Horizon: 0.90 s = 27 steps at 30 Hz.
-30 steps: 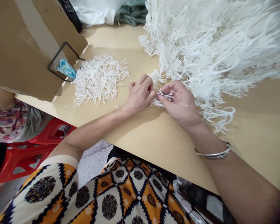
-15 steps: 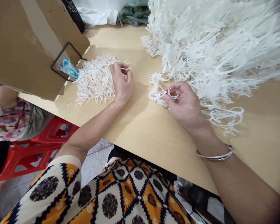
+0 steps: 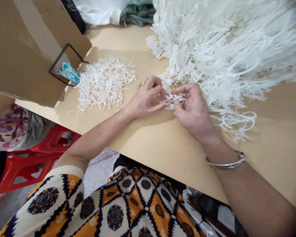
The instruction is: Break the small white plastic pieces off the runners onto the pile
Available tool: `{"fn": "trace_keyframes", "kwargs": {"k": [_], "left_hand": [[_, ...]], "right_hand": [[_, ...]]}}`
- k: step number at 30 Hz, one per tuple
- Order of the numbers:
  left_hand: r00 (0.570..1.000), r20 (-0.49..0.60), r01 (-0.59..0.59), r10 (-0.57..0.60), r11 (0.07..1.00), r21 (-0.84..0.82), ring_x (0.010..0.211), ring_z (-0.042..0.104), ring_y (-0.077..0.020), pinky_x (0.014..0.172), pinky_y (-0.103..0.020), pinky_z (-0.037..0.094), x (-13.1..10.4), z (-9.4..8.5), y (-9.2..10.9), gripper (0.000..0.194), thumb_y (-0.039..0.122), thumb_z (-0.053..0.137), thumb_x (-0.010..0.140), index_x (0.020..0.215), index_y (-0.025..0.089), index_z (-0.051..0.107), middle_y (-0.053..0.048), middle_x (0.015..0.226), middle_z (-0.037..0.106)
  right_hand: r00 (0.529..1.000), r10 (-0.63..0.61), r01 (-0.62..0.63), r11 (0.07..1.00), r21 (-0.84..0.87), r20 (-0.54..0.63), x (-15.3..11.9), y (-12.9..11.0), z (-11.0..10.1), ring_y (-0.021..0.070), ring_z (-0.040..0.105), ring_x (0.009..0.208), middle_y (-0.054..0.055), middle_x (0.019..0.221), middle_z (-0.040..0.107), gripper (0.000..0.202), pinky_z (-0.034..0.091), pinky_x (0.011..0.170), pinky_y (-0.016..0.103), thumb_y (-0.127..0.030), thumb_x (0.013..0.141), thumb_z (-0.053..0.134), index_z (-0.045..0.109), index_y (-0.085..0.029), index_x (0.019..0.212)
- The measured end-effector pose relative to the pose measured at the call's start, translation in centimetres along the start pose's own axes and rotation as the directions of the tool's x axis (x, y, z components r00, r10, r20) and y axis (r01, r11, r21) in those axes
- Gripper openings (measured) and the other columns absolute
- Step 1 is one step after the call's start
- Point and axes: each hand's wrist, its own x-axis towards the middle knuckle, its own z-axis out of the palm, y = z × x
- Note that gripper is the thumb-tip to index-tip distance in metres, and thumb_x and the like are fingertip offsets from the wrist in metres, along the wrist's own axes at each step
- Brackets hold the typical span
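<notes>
Thin white strands [image 3: 172,98] are pinched in the fingers of my right hand [image 3: 193,110], which wears a bangle at the wrist. My left hand [image 3: 148,98] reaches to the same strands from the left, thumb and forefinger closing at their edge; whether it grips any is too small to make out. A loose pile of short white pieces [image 3: 102,84] lies on the table to the left of my left hand. Behind and beyond my right hand rises a large heap of long white strands [image 3: 222,42], with looped ends trailing at its near side.
A cardboard box [image 3: 22,49] stands at the left of the table [image 3: 143,138], with a black wire frame [image 3: 56,63] and a blue-and-white item [image 3: 70,72] beside it. Cloths lie at the back. Another person's arm and red stools [image 3: 27,168] show at far left.
My left hand has moved right, from the edge of the short-piece pile to the strands at my right hand. My right hand stays in nearly the same place, still pinching strands.
</notes>
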Motion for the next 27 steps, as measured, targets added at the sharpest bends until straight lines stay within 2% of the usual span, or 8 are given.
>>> {"fn": "trace_keyframes", "kwargs": {"k": [4, 7, 11, 13, 16, 19, 24, 27], "left_hand": [[0.995, 0.087, 0.043, -0.045, 0.999, 0.031, 0.121, 0.059, -0.0295, 0.104, -0.048, 0.043, -0.1, 0.3, 0.3, 0.023, 0.044, 0.074, 0.097, 0.103, 0.022, 0.07, -0.011, 0.125, 0.064], [0.99, 0.109, 0.095, -0.091, 0.995, -0.03, 0.121, 0.061, -0.0274, 0.105, -0.046, 0.041, 0.0, 0.2, 0.3, 0.015, 0.033, 0.075, 0.095, 0.102, 0.021, 0.069, -0.009, 0.124, 0.067], [0.987, 0.076, 0.161, -0.143, 0.925, -0.345, 0.093, 0.065, -0.0155, 0.092, -0.033, 0.048, 0.3, 0.0, 0.0, 0.015, 0.034, 0.068, 0.099, 0.098, 0.019, 0.064, -0.004, 0.098, 0.072], [0.984, 0.06, 0.175, -0.168, 0.837, -0.519, 0.082, 0.062, -0.0116, 0.082, -0.027, 0.049, 0.4, 0.2, -0.2, 0.022, 0.04, 0.067, 0.1, 0.099, 0.018, 0.065, -0.002, 0.091, 0.071], [0.977, 0.077, 0.199, -0.198, 0.726, -0.659, 0.082, 0.063, -0.0104, 0.078, -0.024, 0.05, 0.3, 0.5, -0.3, 0.037, 0.054, 0.072, 0.097, 0.103, 0.017, 0.069, -0.003, 0.092, 0.073], [0.969, 0.099, 0.232, -0.225, 0.709, -0.666, 0.082, 0.065, -0.0112, 0.076, -0.024, 0.051, 0.2, 0.6, -0.4, 0.043, 0.06, 0.074, 0.095, 0.101, 0.017, 0.073, -0.005, 0.092, 0.076], [0.969, 0.096, 0.238, -0.228, 0.753, -0.613, 0.073, 0.06, -0.0093, 0.069, -0.023, 0.047, 0.3, 0.5, -0.4, 0.033, 0.049, 0.074, 0.097, 0.097, 0.016, 0.074, -0.003, 0.084, 0.073], [0.978, 0.131, 0.208, -0.161, 0.749, -0.629, 0.08, 0.064, -0.0107, 0.075, -0.024, 0.051, 0.4, 0.3, -0.3, 0.031, 0.046, 0.072, 0.098, 0.102, 0.016, 0.073, -0.005, 0.092, 0.076]], "right_hand": [[0.999, -0.032, 0.032, 0.999, 0.011, 0.004, 0.0, 0.0, -0.2, 0.0266, 0.074, 0.112, 0.008, 0.122, 0.071, 0.037, 0.065, 0.093, 0.049, -0.014, 0.088, 0.059, 0.056, -0.029, 0.122], [0.999, -0.048, 0.048, 0.999, -0.016, -0.009, 0.0, -0.1, -0.3, 0.0277, 0.074, 0.11, 0.008, 0.122, 0.073, 0.034, 0.063, 0.094, 0.051, -0.015, 0.09, 0.059, 0.057, -0.029, 0.121], [0.998, -0.056, 0.055, 0.994, -0.089, -0.009, 0.2, -0.6, -0.6, 0.0255, 0.072, 0.095, 0.009, 0.118, 0.073, 0.03, 0.062, 0.09, 0.051, -0.02, 0.094, 0.058, 0.061, -0.028, 0.123], [0.995, -0.094, 0.095, 0.991, -0.099, 0.02, 0.3, -1.1, -0.7, 0.0263, 0.071, 0.103, 0.01, 0.124, 0.072, 0.033, 0.062, 0.093, 0.05, -0.023, 0.097, 0.058, 0.062, -0.028, 0.129], [0.988, -0.152, 0.156, 0.979, -0.129, 0.042, 0.6, -1.5, -0.9, 0.0287, 0.069, 0.121, 0.011, 0.131, 0.071, 0.035, 0.059, 0.106, 0.051, -0.027, 0.097, 0.061, 0.067, -0.028, 0.132], [0.991, -0.129, 0.13, 0.976, -0.174, 0.021, 0.6, -1.5, -0.9, 0.0291, 0.07, 0.119, 0.01, 0.123, 0.073, 0.025, 0.059, 0.107, 0.053, -0.029, 0.095, 0.066, 0.074, -0.028, 0.119], [0.998, -0.05, 0.041, 0.981, -0.192, -0.047, 0.5, -1.0, -0.9, 0.0251, 0.07, 0.096, 0.008, 0.112, 0.074, 0.021, 0.063, 0.088, 0.046, -0.024, 0.086, 0.073, 0.074, -0.026, 0.108], [0.997, -0.06, 0.046, 0.976, -0.212, -0.058, 0.5, -1.0, -0.8, 0.0258, 0.071, 0.099, 0.007, 0.108, 0.073, 0.014, 0.063, 0.092, 0.048, -0.021, 0.085, 0.071, 0.072, -0.026, 0.098]]}}
